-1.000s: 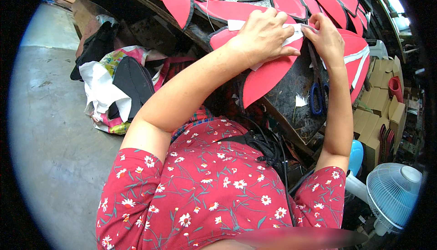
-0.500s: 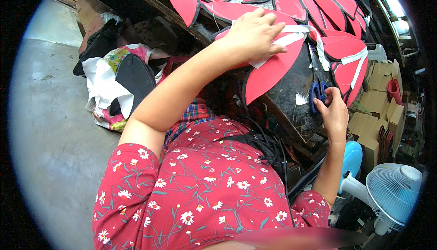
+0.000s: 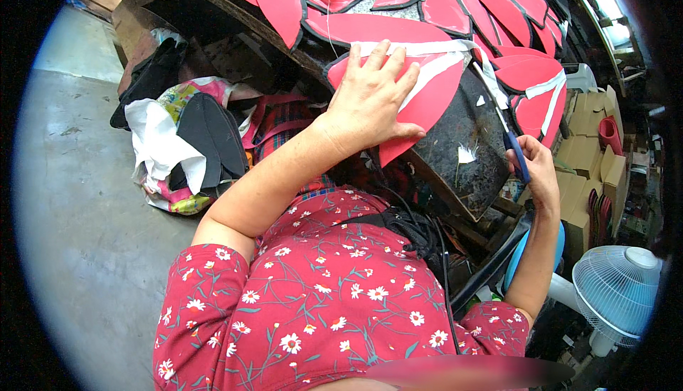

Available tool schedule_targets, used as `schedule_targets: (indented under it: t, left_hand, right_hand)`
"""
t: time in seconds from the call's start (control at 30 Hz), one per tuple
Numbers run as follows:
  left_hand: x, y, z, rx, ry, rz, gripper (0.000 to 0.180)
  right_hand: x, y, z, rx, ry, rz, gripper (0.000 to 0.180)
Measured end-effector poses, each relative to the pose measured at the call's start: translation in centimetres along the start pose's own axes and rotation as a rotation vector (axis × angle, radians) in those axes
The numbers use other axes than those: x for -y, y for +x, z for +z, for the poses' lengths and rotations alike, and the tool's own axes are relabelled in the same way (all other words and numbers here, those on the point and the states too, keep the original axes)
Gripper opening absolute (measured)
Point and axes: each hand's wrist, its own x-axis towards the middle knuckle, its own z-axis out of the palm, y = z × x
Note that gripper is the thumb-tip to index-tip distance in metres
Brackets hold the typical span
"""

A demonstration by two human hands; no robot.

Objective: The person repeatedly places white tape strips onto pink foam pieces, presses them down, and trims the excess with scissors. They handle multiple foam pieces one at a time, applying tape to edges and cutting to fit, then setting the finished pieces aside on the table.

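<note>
My left hand (image 3: 373, 99) lies with fingers spread on a red, petal-shaped piece (image 3: 439, 92) with a dark edge. White strips (image 3: 434, 69) run across this piece, and one strip end (image 3: 494, 85) hangs past its right side. In my right hand (image 3: 538, 174) are scissors (image 3: 517, 150) with dark blue handles, seen edge-on. Their blades point up and away, beside the hanging strip. A small white scrap (image 3: 480, 101) lies on the dark worktop (image 3: 455, 177) left of the blades. Nearer me is a frayed white scrap (image 3: 467, 155).
Several more red pieces (image 3: 448, 0) cover the far worktop. At the right stand cardboard boxes (image 3: 583, 145) and a blue-and-white fan (image 3: 617, 295). A bag with white cloth (image 3: 160, 138) and black pieces (image 3: 208, 135) lies at the left by the grey floor (image 3: 78, 249).
My left hand has slid left and toward me, fingers now spread flat. The scissors have turned edge-on and moved slightly toward me. A small white scrap now shows beside the blades.
</note>
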Motion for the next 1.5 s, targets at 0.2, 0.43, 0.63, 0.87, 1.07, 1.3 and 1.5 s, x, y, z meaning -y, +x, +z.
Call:
schedule_targets:
  t: [0.2, 0.43, 0.63, 0.87, 1.07, 1.3, 1.5]
  left_hand:
    - [0.1, 0.0, 0.1, -0.046, -0.028, -0.048, 0.094]
    - [0.2, 0.4, 0.0, -0.031, 0.007, -0.015, 0.095]
    - [0.1, 0.4, 0.0, -0.043, 0.024, -0.011, 0.095]
    - [-0.5, 0.1, -1.0, 0.000, 0.027, -0.032, 0.088]
    - [-2.9, 0.3, -1.3, -0.063, -0.029, 0.008, 0.069]
    - [-3.4, -0.3, -1.3, -0.031, -0.163, -0.062, 0.065]
    - [-3.8, -0.4, -0.9, -0.068, -0.100, -0.058, 0.066]
  right_hand:
    - [1.8, 2.1, 1.2, -0.077, -0.487, 0.062, 0.035]
    - [3.5, 5.0, 2.2, -0.108, -0.633, 0.006, 0.052]
    - [2.7, 5.6, 2.4, -0.121, -0.538, -0.011, 0.041]
    - [2.2, 2.0, 4.2, -0.364, -0.832, -0.130, 0.045]
    - [2.0, 1.3, 5.4, -0.482, -0.768, -0.417, 0.036]
    - [3.4, 0.0, 8.5, -0.483, -0.793, -0.501, 0.030]
    - [3.8, -0.3, 10.0, -0.354, -0.582, -0.252, 0.035]
